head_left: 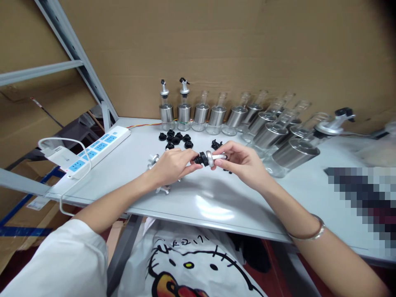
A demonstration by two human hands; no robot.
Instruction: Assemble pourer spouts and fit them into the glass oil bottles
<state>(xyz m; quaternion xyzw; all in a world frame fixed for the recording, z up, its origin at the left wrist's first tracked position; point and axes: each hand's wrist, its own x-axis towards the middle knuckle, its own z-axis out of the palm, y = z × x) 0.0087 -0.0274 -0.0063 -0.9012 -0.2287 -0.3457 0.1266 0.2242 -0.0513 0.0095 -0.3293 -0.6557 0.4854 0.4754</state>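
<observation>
Above the middle of the grey table, my left hand pinches a black ribbed stopper. My right hand grips a silver pourer spout with its thumb and fingers. Stopper and spout meet end to end between the hands, lying roughly level. Several loose black stoppers sit behind my left hand. Silver pourer parts lie beside and below that hand, partly hidden by it. Small black pieces rest just behind my right hand.
Glass bottles with steel sleeves line the back; the two leftmost and the nearest right one carry pourers. A white power strip with a plugged-in cable stands left. A metal frame rises at the left edge. A pixelated patch covers the right.
</observation>
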